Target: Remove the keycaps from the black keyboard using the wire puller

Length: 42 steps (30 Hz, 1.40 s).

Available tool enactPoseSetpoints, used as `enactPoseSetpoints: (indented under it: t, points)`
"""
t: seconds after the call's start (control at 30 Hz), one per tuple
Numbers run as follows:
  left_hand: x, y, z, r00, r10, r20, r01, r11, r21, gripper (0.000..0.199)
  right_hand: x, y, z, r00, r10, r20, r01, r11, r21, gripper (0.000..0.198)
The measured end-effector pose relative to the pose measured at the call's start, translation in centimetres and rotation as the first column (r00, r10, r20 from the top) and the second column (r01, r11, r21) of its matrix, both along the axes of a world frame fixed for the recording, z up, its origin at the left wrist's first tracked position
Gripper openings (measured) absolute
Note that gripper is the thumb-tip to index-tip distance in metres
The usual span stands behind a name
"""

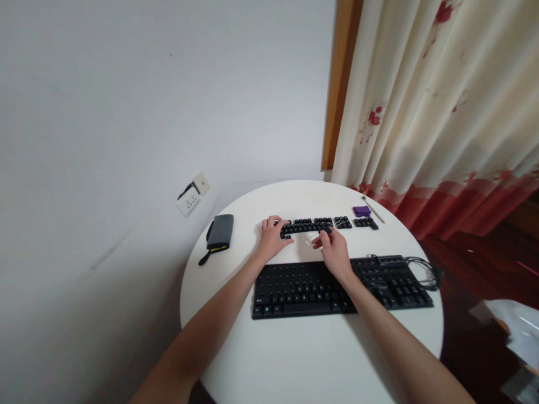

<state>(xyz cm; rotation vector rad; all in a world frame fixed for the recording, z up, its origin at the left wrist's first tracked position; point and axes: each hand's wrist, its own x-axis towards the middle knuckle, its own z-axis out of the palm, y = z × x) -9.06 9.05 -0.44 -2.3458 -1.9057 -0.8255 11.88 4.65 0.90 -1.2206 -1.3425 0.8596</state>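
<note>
Black keyboard (305, 287) lies flat on a round white table (303, 359), its long side across the person's front; the upper left part shows small studs without caps, while caps sit along the lower rows and at the right end. Beyond the keyboard's far edge, and apart from it, runs a broken line of loose black keycaps (304, 227), set out in several groups. Left hand (270, 238) rests beyond the keyboard's left part, palm down, thumb and fingers spread wide about the left end of that line; nothing seen gripped, and cannot tell whether the fingertips touch the caps. Right hand (336, 249) is above the table just past the keyboard's far edge, wrist crossing over the keys; fingers curled, thumb and forefinger pinched on a small tool (325, 229) with a dark end and thin pale prongs pointing left. Coiled black cable (425, 274) lies at the keyboard's right end. Further beyond its right part: a folded purple cloth (361, 211) and, just beside it, a thin stick (374, 210) with a dark tip. Left of the keyboard and farther off, a grey pouch (220, 231) with yellow edging and a black strap.
</note>
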Motion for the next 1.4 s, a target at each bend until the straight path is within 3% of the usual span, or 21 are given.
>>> enactPoseSetpoints:
  t: [0.83, 1.4]
  points:
    - [-0.3, 0.4, -0.5, 0.997, 0.081, -0.009, -0.081, 0.997, 0.015, 0.059, -0.1, 0.0, -0.2, 1.000, 0.018, 0.015, -0.018, 1.000, 0.000, 0.033]
    - [-2.3, -0.1, -0.4, 0.992, 0.121, -0.018, -0.121, 0.992, -0.015, 0.062, -0.1, -0.3, 0.5, 0.999, 0.034, 0.024, -0.034, 0.999, -0.017, 0.034]
